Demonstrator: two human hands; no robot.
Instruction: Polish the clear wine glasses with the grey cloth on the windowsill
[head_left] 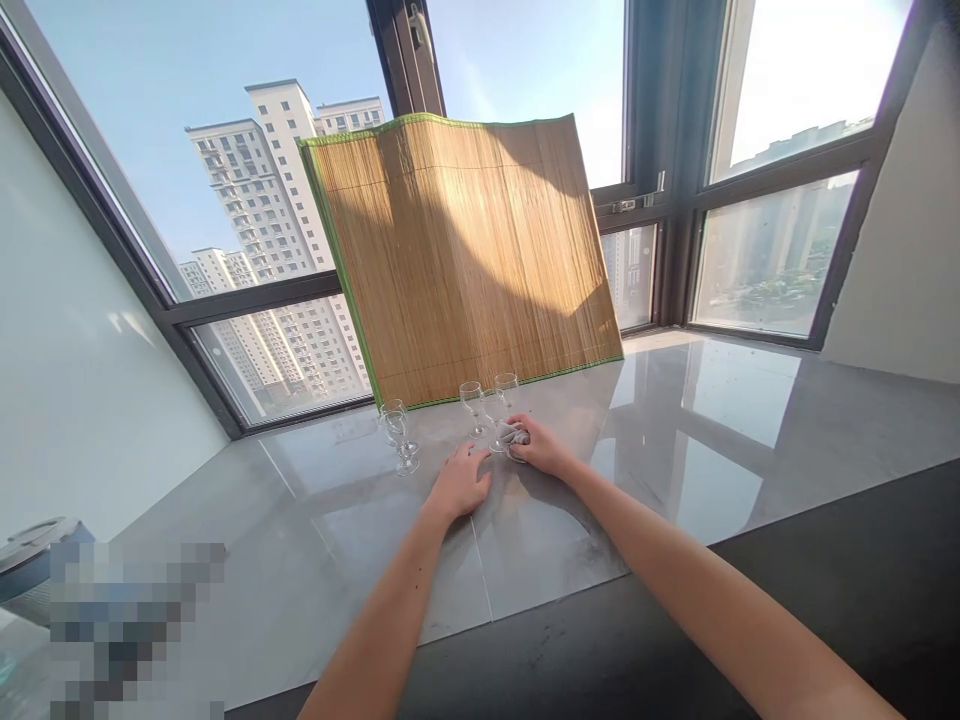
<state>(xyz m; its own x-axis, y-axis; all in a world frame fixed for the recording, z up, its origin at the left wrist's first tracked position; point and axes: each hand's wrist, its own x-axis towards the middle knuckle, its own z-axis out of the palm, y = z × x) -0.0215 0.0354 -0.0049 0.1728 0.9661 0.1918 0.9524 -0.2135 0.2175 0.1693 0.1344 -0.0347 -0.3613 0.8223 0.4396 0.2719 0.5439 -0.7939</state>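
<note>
My left hand lies palm down on the grey tiled ledge, its fingers stretched toward the glasses and nothing in its grip. Just to its right, my right hand has its fingers closed round a small stemmed glass, much of which they hide. A crumpled grey-white thing, perhaps a cloth, shows at those fingertips. Close by stand more clear stemmed glasses, among them an upright one just beyond my left fingers. Farther left, another group of stemmed glasses stands close together, overlapping in view.
A bamboo mat with green edging leans against the dark window frame behind the glasses. At the lower left is a partly blurred container. The ledge's front edge runs below my forearms, and sunlight reflects off its right side.
</note>
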